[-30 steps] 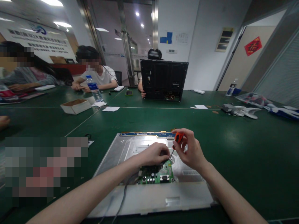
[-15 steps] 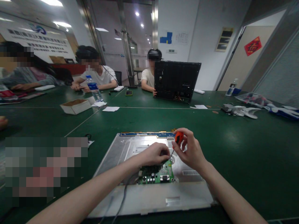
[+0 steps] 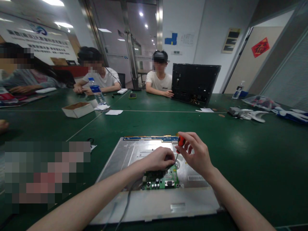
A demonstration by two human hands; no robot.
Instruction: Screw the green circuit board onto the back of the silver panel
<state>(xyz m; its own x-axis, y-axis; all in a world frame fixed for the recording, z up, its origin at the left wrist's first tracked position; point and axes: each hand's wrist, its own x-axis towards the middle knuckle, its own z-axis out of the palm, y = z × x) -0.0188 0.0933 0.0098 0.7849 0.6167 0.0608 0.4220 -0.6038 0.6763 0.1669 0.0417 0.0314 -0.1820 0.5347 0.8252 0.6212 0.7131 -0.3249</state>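
Note:
A flat metal display panel (image 3: 192,200) lies back side up in front of me, with a green circuit board (image 3: 172,175) on its middle. My right hand (image 3: 196,152) grips the red and black handle of a screwdriver (image 3: 181,141). The shaft slants down, its tip at the board's upper right corner. Beside that tip is my left hand (image 3: 160,158), its fingers curled and pinched over the board's upper edge; whatever they hold is hidden. A blue circuit strip (image 3: 144,139) runs along the panel's far edge.
A grey cable (image 3: 127,205) crosses the panel's near left part. Beyond stand an open box (image 3: 78,110), a water bottle (image 3: 96,91) and a black monitor casing (image 3: 196,83) beside a seated person's hand. Scraps (image 3: 247,114) lie at right. Other people sit at left.
My right hand has turned the screwdriver handle slightly, shifting it left and more upright. My left hand stays put. Across the table, the person's black casing has moved right.

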